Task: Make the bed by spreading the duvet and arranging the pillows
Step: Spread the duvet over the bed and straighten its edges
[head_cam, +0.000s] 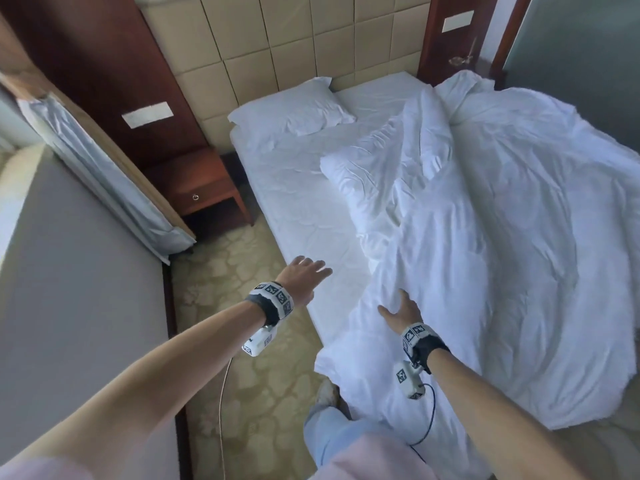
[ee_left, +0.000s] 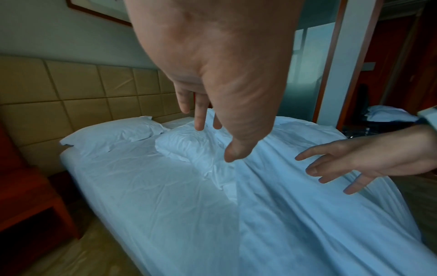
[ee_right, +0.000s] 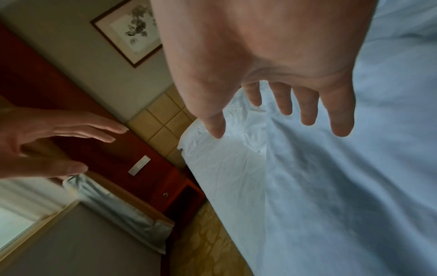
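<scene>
A crumpled white duvet (head_cam: 502, 237) covers the right half of the bed and spills over its near corner. The bare sheet (head_cam: 304, 209) shows on the left half. One white pillow (head_cam: 291, 109) lies flat at the headboard's left end. A second, pillow-like bulge (head_cam: 363, 168) sits mid-bed, partly under the duvet's fold. My left hand (head_cam: 308, 271) is open with fingers stretched, above the mattress's near left edge and holding nothing. My right hand (head_cam: 398, 306) is open with fingers spread, just over the duvet's left edge (ee_right: 343, 186). Whether it touches the duvet I cannot tell.
A red-brown nightstand (head_cam: 204, 192) stands left of the bed, below a padded beige headboard (head_cam: 277, 46). A narrow strip of patterned carpet (head_cam: 249, 358) runs between the bed and a grey wall (head_cam: 79, 271). My leg (head_cam: 332, 431) is at the bed's near corner.
</scene>
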`<action>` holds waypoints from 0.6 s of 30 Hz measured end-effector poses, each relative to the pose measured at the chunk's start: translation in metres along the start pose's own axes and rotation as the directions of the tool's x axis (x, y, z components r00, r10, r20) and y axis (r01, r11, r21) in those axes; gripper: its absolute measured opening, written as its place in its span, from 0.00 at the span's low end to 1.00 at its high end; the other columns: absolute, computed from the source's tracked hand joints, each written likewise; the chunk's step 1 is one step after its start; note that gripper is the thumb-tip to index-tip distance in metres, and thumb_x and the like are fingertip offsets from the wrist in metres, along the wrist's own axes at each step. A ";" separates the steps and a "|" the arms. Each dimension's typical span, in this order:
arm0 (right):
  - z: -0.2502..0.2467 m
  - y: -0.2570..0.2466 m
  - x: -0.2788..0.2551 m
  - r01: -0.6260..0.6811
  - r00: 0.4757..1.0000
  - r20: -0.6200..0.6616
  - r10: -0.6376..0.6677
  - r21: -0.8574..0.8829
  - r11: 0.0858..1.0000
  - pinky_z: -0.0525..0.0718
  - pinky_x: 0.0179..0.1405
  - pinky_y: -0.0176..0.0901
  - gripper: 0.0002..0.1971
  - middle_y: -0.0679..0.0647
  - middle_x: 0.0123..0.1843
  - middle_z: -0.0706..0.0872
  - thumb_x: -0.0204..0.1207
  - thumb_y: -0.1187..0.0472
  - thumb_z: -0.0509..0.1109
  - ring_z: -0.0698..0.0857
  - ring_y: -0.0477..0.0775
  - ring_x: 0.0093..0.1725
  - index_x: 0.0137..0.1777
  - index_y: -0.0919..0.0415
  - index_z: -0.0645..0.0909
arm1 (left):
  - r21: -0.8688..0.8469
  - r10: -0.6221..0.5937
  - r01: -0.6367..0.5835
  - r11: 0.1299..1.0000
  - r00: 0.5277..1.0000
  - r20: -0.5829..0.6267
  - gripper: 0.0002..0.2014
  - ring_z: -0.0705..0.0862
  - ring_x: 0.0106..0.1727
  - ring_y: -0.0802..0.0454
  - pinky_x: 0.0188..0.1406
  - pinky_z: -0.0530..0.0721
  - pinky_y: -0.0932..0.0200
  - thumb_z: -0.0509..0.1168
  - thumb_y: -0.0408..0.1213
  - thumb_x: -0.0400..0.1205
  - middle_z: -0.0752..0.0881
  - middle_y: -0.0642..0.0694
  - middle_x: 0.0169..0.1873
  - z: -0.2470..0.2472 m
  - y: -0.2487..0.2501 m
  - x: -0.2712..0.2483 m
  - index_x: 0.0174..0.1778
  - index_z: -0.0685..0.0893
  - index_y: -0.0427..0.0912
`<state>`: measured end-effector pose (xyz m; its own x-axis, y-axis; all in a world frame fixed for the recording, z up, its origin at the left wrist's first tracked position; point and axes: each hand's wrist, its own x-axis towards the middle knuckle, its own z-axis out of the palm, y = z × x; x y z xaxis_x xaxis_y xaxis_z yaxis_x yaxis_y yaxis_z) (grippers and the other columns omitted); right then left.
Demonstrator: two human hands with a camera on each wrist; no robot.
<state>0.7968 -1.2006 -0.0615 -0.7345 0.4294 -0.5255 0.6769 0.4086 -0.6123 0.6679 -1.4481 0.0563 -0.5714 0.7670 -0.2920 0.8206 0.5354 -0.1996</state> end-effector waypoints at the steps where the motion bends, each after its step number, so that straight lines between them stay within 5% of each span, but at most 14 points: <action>1: 0.004 -0.010 0.018 -0.025 1.000 -0.007 0.025 0.020 0.999 0.72 0.79 0.60 0.43 0.61 0.88 0.61 0.81 0.44 0.72 0.67 0.66 0.84 0.90 0.52 0.52 | 0.023 0.014 -0.014 1.000 1.000 0.000 0.34 0.71 0.78 0.42 0.82 0.64 0.45 0.65 0.37 0.83 0.67 0.45 0.82 0.001 -0.017 0.018 0.85 0.62 0.49; 12: -0.006 -0.072 0.145 -0.369 0.917 -0.110 0.384 0.134 0.920 0.76 0.74 0.71 0.50 0.60 0.89 0.56 0.76 0.40 0.75 0.67 0.72 0.83 0.90 0.47 0.47 | 0.153 0.281 -0.284 0.947 0.959 0.041 0.34 0.72 0.77 0.40 0.82 0.62 0.43 0.64 0.31 0.80 0.68 0.44 0.82 -0.034 -0.181 0.216 0.84 0.64 0.47; 15: -0.009 -0.073 0.163 -0.468 0.862 -0.131 0.490 0.168 0.868 0.74 0.76 0.70 0.52 0.60 0.90 0.53 0.76 0.40 0.76 0.64 0.72 0.85 0.90 0.46 0.45 | 0.185 0.398 -0.403 0.896 0.915 0.063 0.35 0.70 0.78 0.40 0.83 0.60 0.42 0.63 0.31 0.81 0.65 0.44 0.83 -0.039 -0.185 0.285 0.85 0.62 0.46; 18: 0.001 -0.064 0.193 -0.538 0.803 -0.140 0.579 0.247 0.806 0.75 0.76 0.70 0.56 0.59 0.90 0.51 0.73 0.37 0.78 0.61 0.72 0.85 0.90 0.45 0.42 | 0.276 0.572 -0.561 0.780 0.819 0.048 0.36 0.70 0.79 0.39 0.83 0.60 0.42 0.63 0.29 0.80 0.64 0.42 0.84 -0.033 -0.164 0.373 0.86 0.60 0.45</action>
<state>0.6115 -1.1446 -0.1249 -0.1915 0.6941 -0.6939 0.9288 -0.1002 -0.3567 0.3205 -1.2379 0.0110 0.0016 0.9173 -0.3982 0.9620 -0.1102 -0.2500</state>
